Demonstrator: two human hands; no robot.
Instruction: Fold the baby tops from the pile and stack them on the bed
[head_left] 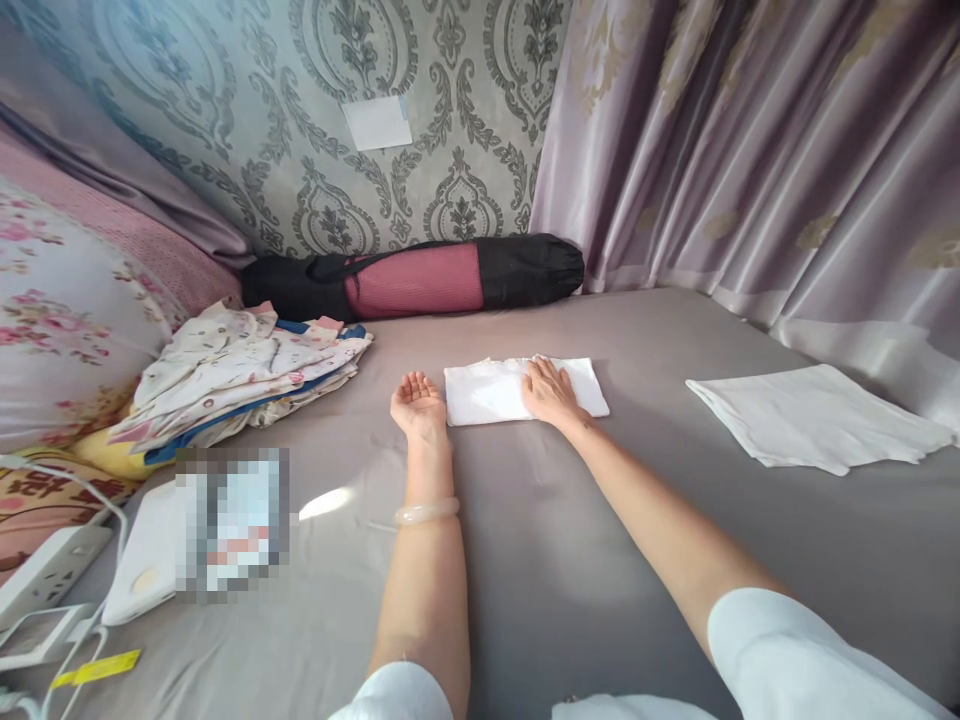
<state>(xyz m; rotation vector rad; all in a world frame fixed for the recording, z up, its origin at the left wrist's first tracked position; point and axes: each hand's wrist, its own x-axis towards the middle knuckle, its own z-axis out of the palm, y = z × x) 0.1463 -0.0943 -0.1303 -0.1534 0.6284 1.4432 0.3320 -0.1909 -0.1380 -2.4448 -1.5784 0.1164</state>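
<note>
On the grey sheet: a folded white cloth is laid flat ahead of the forearms, well apart from a second white cloth at the right and a pile of clothes at the left.
Right hand: placed palm down over the right part of the folded cloth; its fingers are extended and slightly spread, with nothing gripped.
Left hand: turned palm up just beside the left edge; its fingers are loosely curled and empty; whether the cloth is touched cannot be told.
Far edge: seen as uneven; the layers could be rucked or slid apart if the right palm were pushed sideways, since only one part is pressed.
Left end: could be flicked up or creased if it were caught by the left thumb.
Bedding: could be dragged into wrinkles by hard pressing, and the cloth skewed with it.
</note>
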